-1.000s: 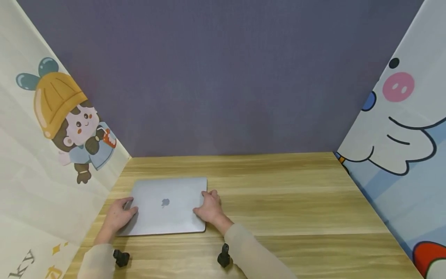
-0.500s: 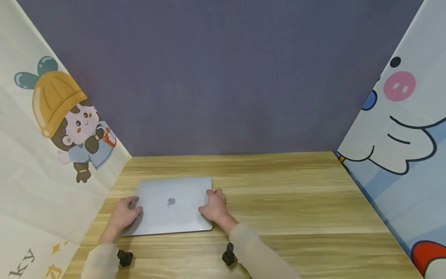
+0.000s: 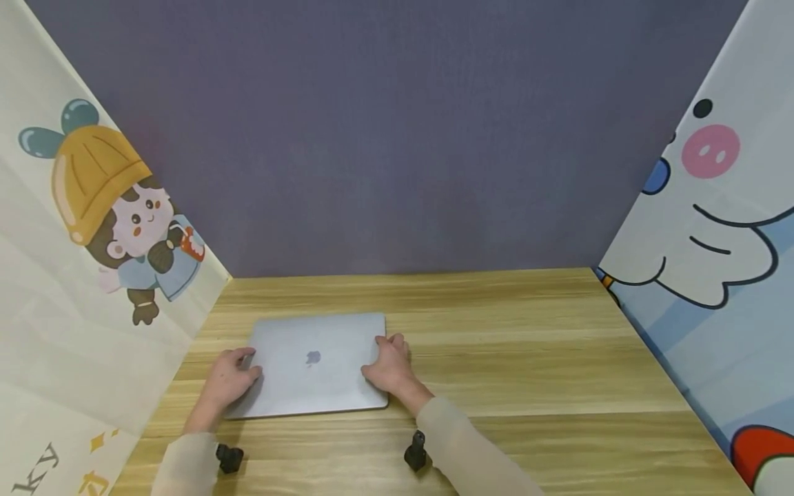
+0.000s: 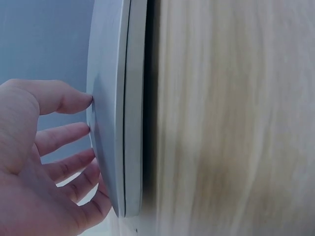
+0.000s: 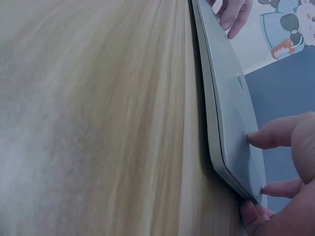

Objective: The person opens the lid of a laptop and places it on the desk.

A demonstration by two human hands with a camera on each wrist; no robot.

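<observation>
A closed silver laptop (image 3: 316,386) with an apple logo on its lid lies low over the wooden table, left of the middle in the head view. My left hand (image 3: 228,377) holds its left edge, with the thumb and index finger on the lid. Fingers of that hand (image 4: 54,162) reach round the laptop's edge in the left wrist view. At the opposite edge, my right hand (image 3: 389,365) grips the laptop. In the right wrist view, thumb and index finger press the lid (image 5: 236,113) while other fingers curl at the side edge.
The wood-grain table (image 3: 527,358) stretches to the right of the laptop. A dark grey-blue panel (image 3: 397,138) stands at its back. Cartoon-printed sheets hang at the left (image 3: 37,275) and right (image 3: 744,331). Small black devices (image 3: 415,451) sit at both wrists.
Both hands and the laptop between them have slid a short way to the right across the table. The hold at each edge looks the same.
</observation>
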